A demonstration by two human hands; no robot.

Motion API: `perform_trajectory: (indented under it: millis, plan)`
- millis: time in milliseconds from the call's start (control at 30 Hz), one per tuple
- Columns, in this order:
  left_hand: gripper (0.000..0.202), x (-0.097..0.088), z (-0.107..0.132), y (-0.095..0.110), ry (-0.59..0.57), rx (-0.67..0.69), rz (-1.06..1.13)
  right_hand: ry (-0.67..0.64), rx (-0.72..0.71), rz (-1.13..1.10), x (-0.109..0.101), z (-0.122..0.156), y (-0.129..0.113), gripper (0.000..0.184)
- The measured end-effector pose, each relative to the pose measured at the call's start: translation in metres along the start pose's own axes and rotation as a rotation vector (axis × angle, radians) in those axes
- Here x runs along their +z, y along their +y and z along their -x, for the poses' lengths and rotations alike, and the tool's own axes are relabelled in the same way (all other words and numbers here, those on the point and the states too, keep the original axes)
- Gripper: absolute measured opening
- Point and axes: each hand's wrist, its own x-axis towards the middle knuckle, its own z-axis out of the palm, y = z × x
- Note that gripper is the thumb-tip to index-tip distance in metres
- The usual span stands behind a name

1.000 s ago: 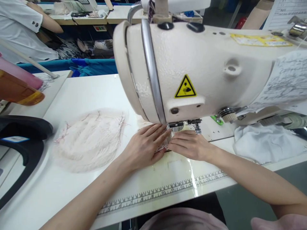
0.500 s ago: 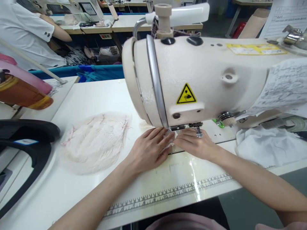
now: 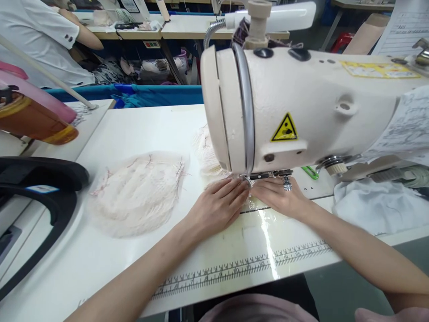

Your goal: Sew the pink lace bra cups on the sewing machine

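Under the head of a cream sewing machine (image 3: 301,103), both hands work at a small piece of white lace fabric (image 3: 250,182), mostly hidden by the fingers. My left hand (image 3: 221,202) has its fingers close together and bent over the fabric, left of the presser foot. From the right, my right hand (image 3: 280,193) grips the fabric's other side, fingers pressed together, fingertips almost meeting the left ones. Behind the machine head lies more pale lace fabric (image 3: 208,154), partly covered. A flat, pale lace piece with reddish threads (image 3: 137,197) rests on the table to the left.
A printed ruler (image 3: 241,270) runs along the table's front edge. White cloth (image 3: 378,205) and a green tool (image 3: 311,172) lie right. At left are a black curved object (image 3: 40,188), an amber bottle (image 3: 36,118) and a pink bottle (image 3: 43,98). A co-worker's sleeve (image 3: 43,31) shows beyond.
The view has shifted, so the machine sits further right and more lace shows behind it. My left hand's thumb, earlier spread out, is now tucked out of sight.
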Motion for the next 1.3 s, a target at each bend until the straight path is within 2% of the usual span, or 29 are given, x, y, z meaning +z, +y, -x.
perform_trajectory:
  millis: [133, 267, 567, 1000, 1167, 1300]
  plan:
    - [0.027, 0.0, 0.002, -0.002, 0.019, -0.012, 0.028, -0.037, -0.04, -0.196, 0.009, 0.005, -0.004, 0.021]
    - [0.026, -0.001, 0.001, -0.004, 0.024, -0.049, 0.04, -0.017, -0.027, -0.23, 0.016, 0.008, -0.011, 0.022]
    - [0.025, 0.0, 0.0, -0.005, 0.024, -0.116, 0.029, -0.027, -0.001, -0.23, 0.02, 0.005, -0.014, 0.023]
    - [0.019, 0.003, -0.003, -0.006, 0.019, -0.14, -0.014, -0.077, 0.145, -0.246, 0.025, 0.004, -0.01, 0.022]
    - [0.021, 0.004, -0.003, -0.006, 0.004, -0.164, -0.016, -0.002, 0.193, -0.152, 0.024, 0.005, -0.011, 0.016]
    - [0.026, 0.006, -0.002, -0.005, 0.019, -0.134, -0.046, 0.003, 0.29, -0.055, 0.021, 0.006, -0.014, 0.014]
